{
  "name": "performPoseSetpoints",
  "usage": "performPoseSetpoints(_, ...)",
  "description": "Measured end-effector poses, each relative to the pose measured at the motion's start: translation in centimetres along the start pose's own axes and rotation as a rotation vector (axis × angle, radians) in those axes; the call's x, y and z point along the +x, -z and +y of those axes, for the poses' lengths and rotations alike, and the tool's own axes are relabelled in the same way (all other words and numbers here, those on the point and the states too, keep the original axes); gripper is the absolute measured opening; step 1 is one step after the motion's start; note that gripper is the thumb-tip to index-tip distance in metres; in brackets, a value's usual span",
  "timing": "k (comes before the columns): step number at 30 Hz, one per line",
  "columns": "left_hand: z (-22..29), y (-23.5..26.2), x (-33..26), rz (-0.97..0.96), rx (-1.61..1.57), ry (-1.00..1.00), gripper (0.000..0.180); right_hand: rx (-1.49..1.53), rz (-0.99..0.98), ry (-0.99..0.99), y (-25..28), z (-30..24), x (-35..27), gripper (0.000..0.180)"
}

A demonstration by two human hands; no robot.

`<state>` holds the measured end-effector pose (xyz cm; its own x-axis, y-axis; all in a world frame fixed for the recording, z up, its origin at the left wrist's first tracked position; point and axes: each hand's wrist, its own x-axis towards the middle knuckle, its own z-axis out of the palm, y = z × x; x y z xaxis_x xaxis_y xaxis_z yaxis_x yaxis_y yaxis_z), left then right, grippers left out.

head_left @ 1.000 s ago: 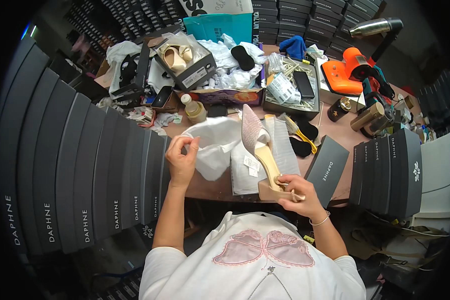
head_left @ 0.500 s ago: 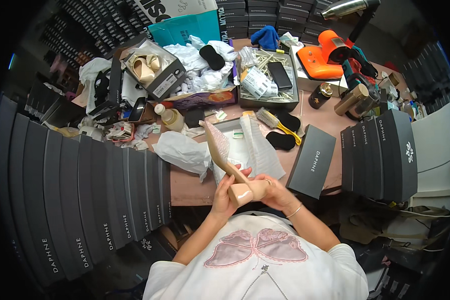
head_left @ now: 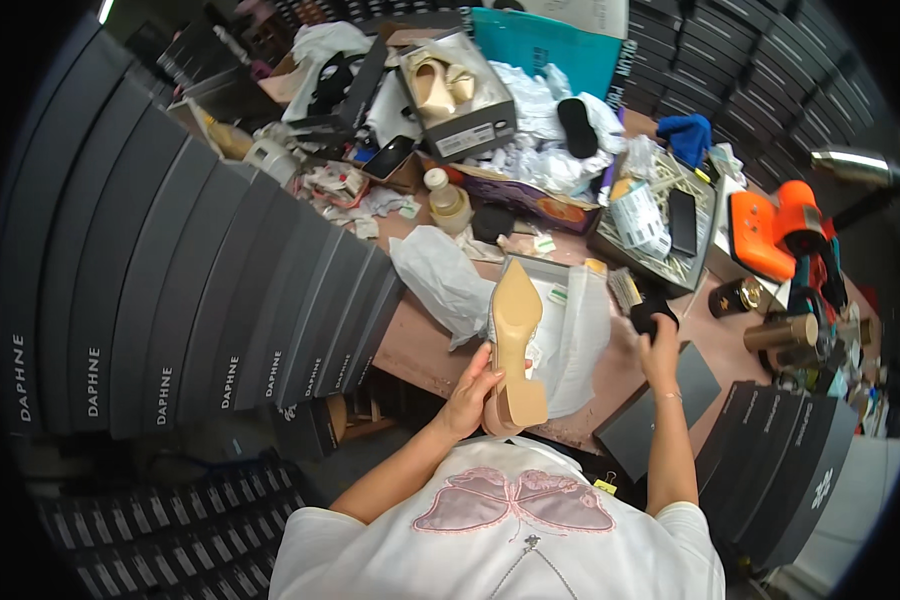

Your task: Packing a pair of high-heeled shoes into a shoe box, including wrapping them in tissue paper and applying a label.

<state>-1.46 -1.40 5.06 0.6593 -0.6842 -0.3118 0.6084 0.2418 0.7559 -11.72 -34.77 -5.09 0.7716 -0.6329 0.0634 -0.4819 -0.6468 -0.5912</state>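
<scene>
My left hand [head_left: 466,398] is closed around a beige pointed-toe shoe with a block heel [head_left: 515,305]. The shoe's tan sole faces up and its toe points away from me. Out to the right, my right hand [head_left: 658,350] has its fingers on a black pad [head_left: 654,314]; they look closed on it, though motion blurs them. Beside that pad lies the bristle head of a brush [head_left: 625,288], its handle hidden. Beyond the shoe is an open shoe box lined with white paper [head_left: 578,345]. Crumpled white tissue [head_left: 445,280] lies to its left.
Dark shoe boxes [head_left: 205,290] stand stacked at left, more boxes [head_left: 770,460] at right. A dark box lid [head_left: 660,410] lies under my right forearm. Farther back are a boxed pair of shoes [head_left: 450,90], a tray of sticks [head_left: 660,225] with a phone, and an orange device [head_left: 770,235].
My right hand has let go of the shoe and reached right to the black pad. The left hand has turned the shoe sole-up. The view has swung left.
</scene>
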Motion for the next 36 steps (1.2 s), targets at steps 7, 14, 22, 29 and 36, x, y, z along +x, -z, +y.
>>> performPoseSetpoints(7,1.7,2.6,-0.7,-0.020,-0.023,-0.003,0.054,0.031,-0.171,0.631,-4.3,-17.6,9.9,0.043)
performPoseSetpoints(14,1.6,3.8,-1.1,0.140,-0.059,-0.036,0.051,-0.360,-0.284,0.736,-19.2,-17.5,18.9,0.037)
performPoseSetpoints(22,-1.2,4.8,-2.9,0.078,-0.199,-0.065,0.077,0.555,-0.640,0.808,-2.6,-21.9,1.4,0.032)
performPoseSetpoints(29,-3.3,3.1,-4.2,-0.271,0.159,0.188,0.082,0.324,-0.298,0.775,-1.4,-21.5,-5.7,0.025)
performPoseSetpoints(36,-2.4,1.0,-5.3,-0.157,0.108,0.088,0.084,0.469,-0.428,0.671,1.3,-19.9,-10.8,0.025)
